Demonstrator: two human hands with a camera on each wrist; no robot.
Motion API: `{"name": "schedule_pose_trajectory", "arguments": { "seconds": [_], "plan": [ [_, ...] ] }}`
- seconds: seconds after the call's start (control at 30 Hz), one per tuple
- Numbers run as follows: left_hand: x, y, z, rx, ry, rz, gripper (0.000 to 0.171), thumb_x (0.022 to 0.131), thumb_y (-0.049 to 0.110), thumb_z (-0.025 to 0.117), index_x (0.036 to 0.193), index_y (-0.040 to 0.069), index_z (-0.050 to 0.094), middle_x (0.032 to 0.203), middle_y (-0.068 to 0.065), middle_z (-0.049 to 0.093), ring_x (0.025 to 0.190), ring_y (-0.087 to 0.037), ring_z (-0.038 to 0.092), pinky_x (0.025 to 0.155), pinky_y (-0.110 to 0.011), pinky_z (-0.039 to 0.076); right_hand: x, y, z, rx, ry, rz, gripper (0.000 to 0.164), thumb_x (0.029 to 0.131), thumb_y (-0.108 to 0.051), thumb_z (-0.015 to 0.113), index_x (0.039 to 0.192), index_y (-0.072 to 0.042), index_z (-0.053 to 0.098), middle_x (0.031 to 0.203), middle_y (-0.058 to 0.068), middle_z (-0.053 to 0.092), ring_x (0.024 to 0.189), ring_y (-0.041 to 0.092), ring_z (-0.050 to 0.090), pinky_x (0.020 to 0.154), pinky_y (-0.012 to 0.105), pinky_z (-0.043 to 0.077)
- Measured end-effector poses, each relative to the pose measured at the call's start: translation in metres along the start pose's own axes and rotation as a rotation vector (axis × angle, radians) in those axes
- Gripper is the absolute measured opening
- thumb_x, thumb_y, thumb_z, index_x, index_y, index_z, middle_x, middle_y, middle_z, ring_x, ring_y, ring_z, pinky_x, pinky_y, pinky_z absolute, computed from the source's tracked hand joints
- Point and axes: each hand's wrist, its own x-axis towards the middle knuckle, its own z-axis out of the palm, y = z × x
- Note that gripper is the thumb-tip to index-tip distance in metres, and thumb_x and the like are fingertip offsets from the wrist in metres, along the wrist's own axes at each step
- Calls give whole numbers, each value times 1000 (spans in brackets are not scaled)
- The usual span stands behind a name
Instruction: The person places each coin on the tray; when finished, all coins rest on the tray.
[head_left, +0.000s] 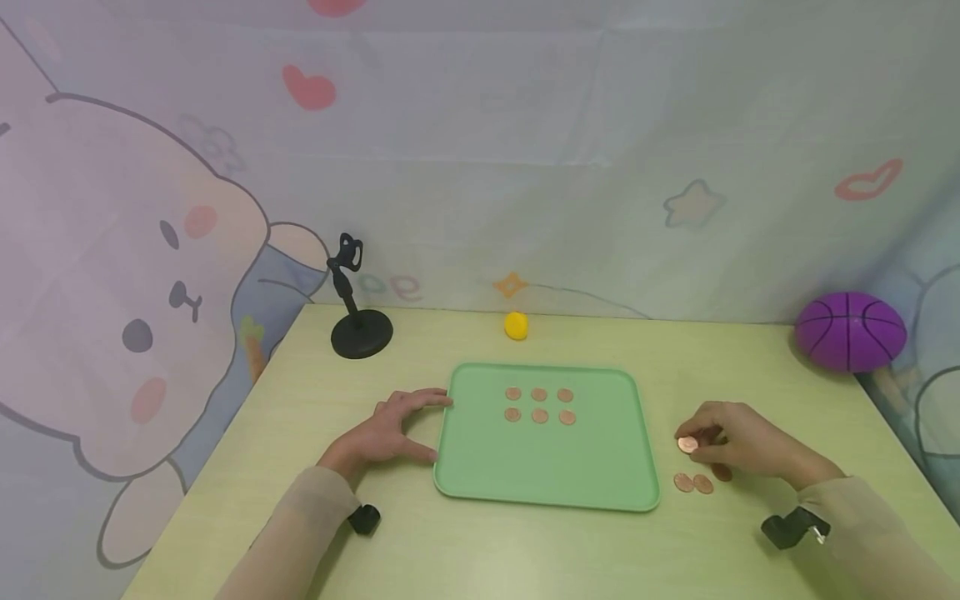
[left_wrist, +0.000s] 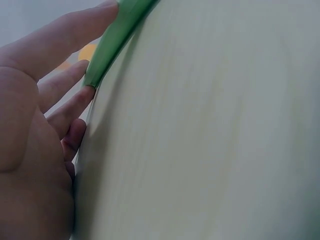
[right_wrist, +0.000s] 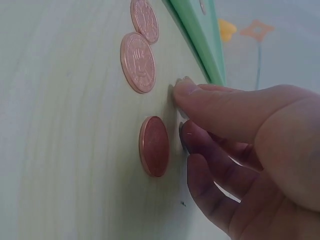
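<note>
A green tray [head_left: 546, 483] lies on the table, with several copper coins [head_left: 539, 416] on it in two rows of three. At its left rim is my left hand [head_left: 386, 432], fingers and thumb spread, the tips touching the edge. In the left wrist view the fingertips meet the tray's green side [left_wrist: 107, 52]. Right of the tray, my right hand [head_left: 738, 437] pinches a shiny copper coin [head_left: 687, 444] between thumb and fingers. Two coins [head_left: 702, 484] lie side by side just below that hand, and another coin [right_wrist: 154, 146] lies partly under it.
A black stand [head_left: 362, 333] with a round base is at the back left of the table. Behind the tray sits a small yellow object [head_left: 516, 326]. The purple ball [head_left: 850, 332] rests at the back right corner. A printed cloth [head_left: 480, 208] hangs behind the table.
</note>
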Motion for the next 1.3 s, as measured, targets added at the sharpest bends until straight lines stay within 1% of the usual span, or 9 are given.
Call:
{"name": "schedule_pose_trajectory", "arguments": {
  "seconds": [0.17,0.33,0.47,0.57,0.7,0.93,1.03,1.13,1.3],
  "plan": [
    [0,1,0,-4,4,4,83,72,36,97,146,37,60,163,11,44,136,-24,36,110,-55,20,2,-3,2,-7,27,-24,20,95,-15,79,114,-12,79,96,-3,68,82,7,66,71,28,57],
    [0,1,0,-10,4,-8,83,72,36,97,146,39,60,162,11,44,136,-23,36,110,-55,21,7,-6,7,-57,114,-56,21,93,-14,81,114,-13,78,95,-9,68,85,3,63,77,27,57],
    [0,0,0,-9,3,-3,83,72,37,97,146,37,59,163,10,44,136,-24,36,110,-55,22,13,-10,10,-69,176,-102,25,91,-9,83,115,-9,77,97,-11,69,86,2,63,75,26,58],
    [0,0,0,-1,2,5,83,73,36,97,147,36,59,164,8,43,136,-25,36,109,-55,22,21,-14,13,-63,191,-136,26,90,-7,83,115,-8,77,97,-11,68,85,2,63,72,26,57],
    [0,0,0,3,3,12,83,73,36,97,147,35,60,164,8,44,137,-25,36,110,-55,21,33,-22,17,-30,178,-149,27,90,-8,83,117,-8,76,97,-9,69,84,3,64,71,26,57],
    [1,0,1,6,0,11,83,73,37,97,147,36,59,164,9,42,136,-24,36,107,-52,22,55,-41,24,41,105,-108,27,92,-11,82,118,-6,76,98,-5,69,86,8,65,73,27,58],
    [1,1,1,7,2,13,83,73,37,97,147,37,59,165,9,42,136,-25,36,106,-52,23,65,-47,30,43,85,-118,26,93,-10,81,118,-5,76,98,-3,69,85,8,65,72,28,58],
    [1,1,1,4,3,0,83,73,37,97,146,38,59,165,11,42,137,-24,35,106,-52,23,76,-53,39,26,74,-133,23,94,-10,80,117,-6,78,98,-4,69,84,7,65,72,29,58],
    [0,2,2,4,6,-2,82,74,36,96,147,37,59,164,9,43,137,-25,36,107,-54,23,92,-68,53,0,59,-159,19,95,-13,79,114,-10,80,98,-3,69,83,6,65,72,29,58]
  ]
}}
